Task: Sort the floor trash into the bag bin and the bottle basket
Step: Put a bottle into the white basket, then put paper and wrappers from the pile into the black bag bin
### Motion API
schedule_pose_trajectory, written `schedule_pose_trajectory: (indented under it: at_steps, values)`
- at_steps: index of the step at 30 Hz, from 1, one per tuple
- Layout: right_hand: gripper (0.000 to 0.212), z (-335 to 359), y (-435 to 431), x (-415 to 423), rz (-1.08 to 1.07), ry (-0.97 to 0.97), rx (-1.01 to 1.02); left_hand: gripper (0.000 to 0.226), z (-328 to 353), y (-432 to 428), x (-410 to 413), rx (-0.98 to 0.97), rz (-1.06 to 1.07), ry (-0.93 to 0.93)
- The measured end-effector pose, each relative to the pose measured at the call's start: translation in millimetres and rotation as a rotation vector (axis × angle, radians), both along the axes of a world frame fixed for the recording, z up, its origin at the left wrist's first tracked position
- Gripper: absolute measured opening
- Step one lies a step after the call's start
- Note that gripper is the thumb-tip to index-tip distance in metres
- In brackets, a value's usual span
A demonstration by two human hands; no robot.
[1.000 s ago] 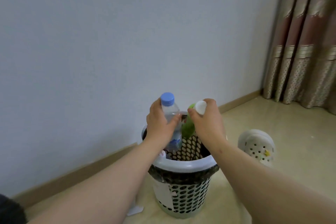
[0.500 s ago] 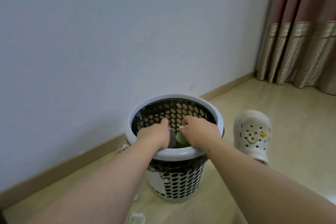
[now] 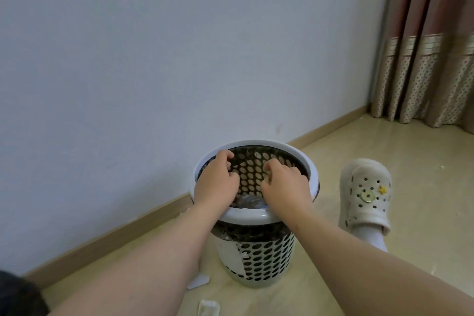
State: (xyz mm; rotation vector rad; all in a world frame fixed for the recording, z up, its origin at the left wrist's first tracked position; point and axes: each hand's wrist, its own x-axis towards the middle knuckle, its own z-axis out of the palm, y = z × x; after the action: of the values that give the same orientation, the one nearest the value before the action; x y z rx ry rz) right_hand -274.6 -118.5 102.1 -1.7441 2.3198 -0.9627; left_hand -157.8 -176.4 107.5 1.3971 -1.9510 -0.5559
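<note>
I am looking down at a round perforated basket [image 3: 256, 259] standing on a pale floor [image 3: 384, 161], close to a plain wall [image 3: 179, 46] with a wooden skirting board [image 3: 115, 233]. The basket has a white rim and a dark liner that folds over its top edge.

Both my bare forearms reach forward over the near rim. My left hand [image 3: 218, 182] is above the left side of the opening, its fingers curled loosely inward, and its grip has hold of nothing that I can see. My right hand [image 3: 284, 187] is above the right side of the opening, its fingers also curled and half closed, with nothing visible in that grip either. The two hands are near each other but apart.

Low inside the basket, between my wrists, lies a clear plastic bottle [image 3: 250, 201], mostly hidden by my hands.

On the floor just to the left of the basket's foot lies a white paper scrap [image 3: 198, 281], and nearer to me a small crumpled wrapper [image 3: 209, 308]. To the right of the basket is my foot in a white sock and a cream clog [image 3: 364, 195] with small charms. Patterned curtains [image 3: 431, 46] hang at the far right.
</note>
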Motion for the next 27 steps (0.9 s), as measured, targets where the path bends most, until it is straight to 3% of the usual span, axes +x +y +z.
schedule_pose_trajectory:
  at_steps: [4,8,16,19,24,27]
  values:
    - [0.039,17,14,29,0.089,-0.085,-0.032,0.045,13,20,27,-0.025,0.042,0.075]
    - [0.039,36,41,70,0.200,-0.149,-0.015,0.036,4,54,74,0.070,0.138,0.201]
    - [0.021,-14,82,141,0.287,-0.339,0.213,0.030,-59,122,171,0.357,0.250,0.144]
    - [0.017,-54,100,164,0.308,-0.322,0.379,0.037,-90,150,195,0.465,0.246,0.032]
    - [0.043,-126,135,190,0.385,-0.112,0.679,0.045,-153,190,232,0.568,0.209,-0.369]
    - [0.047,-154,155,191,0.384,-0.019,0.758,0.053,-185,212,243,0.621,0.143,-0.472]
